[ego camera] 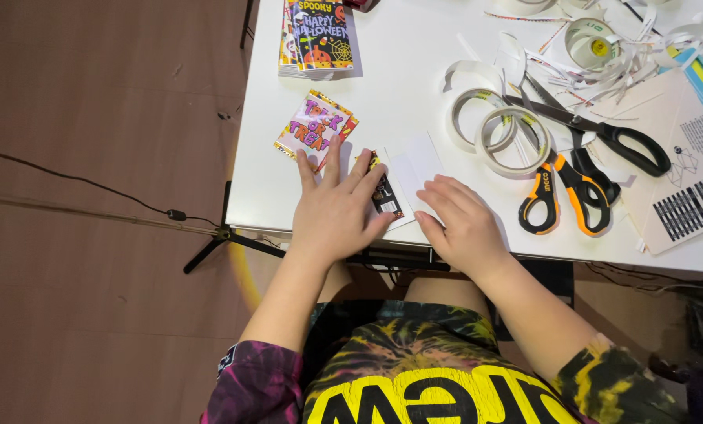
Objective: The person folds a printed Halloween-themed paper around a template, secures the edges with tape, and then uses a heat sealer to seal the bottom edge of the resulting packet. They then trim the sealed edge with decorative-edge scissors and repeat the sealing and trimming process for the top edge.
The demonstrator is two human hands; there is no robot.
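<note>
White card [416,166] is being pinned flat on the table [414,86] by the left hand [334,210] and right hand [463,224], both spread open and gripping nothing, steadying it.

White table [414,94]; pink/orange packet [314,127]; orange+black scissors [567,192]; black scissors [602,133]; tie-dye shirt [414,369] w/ yellow lettering.

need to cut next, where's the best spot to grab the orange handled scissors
Take the orange-handled scissors by the two handle loops, coming in from the near table edge. The loops lie flat and point toward the person, clear of other things, while the blades run away under the tape rolls and cross the black scissors. The right hand is nearest, so its fingers could probably slip straight in.
</note>
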